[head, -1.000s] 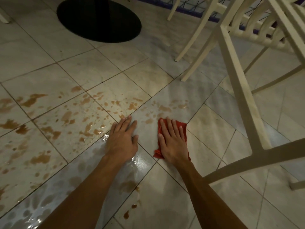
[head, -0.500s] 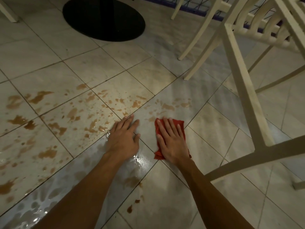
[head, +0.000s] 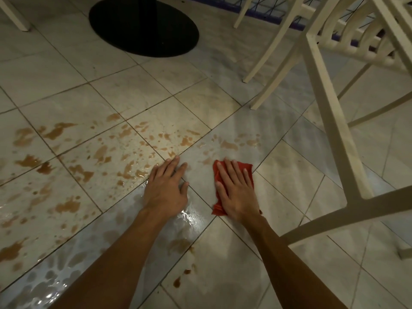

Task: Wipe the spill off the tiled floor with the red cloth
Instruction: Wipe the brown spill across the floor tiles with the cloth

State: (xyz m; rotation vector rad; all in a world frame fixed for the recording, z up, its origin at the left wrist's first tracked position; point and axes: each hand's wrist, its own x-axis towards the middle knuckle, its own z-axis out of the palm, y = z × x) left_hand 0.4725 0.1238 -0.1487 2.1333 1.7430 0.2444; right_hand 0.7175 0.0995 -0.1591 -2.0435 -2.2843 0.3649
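Two bare forearms enter from the lower edge and reach forward over the tiled floor (head: 223, 264); small brown drops (head: 178, 281) lie between them, nearest the viewer. The left hand (head: 166, 188) lies flat, palm down, fingers extended and holding nothing, on a wet, glossy tile; the right hand (head: 236, 192) lies flat, fingers extended, pressing the red cloth (head: 219, 209) against the floor, the cloth's edges showing beyond the fingertips and below the palm. The two hands are apart, side by side. The brown spill (head: 98, 152) spreads in blotches and spatters to the left of and beyond the left hand; a few paler marks (head: 229, 144) lie just beyond the cloth. To the right stand cream chair legs (head: 334, 130); farther off, at top, the black round table base (head: 143, 25) rests on the tiles.
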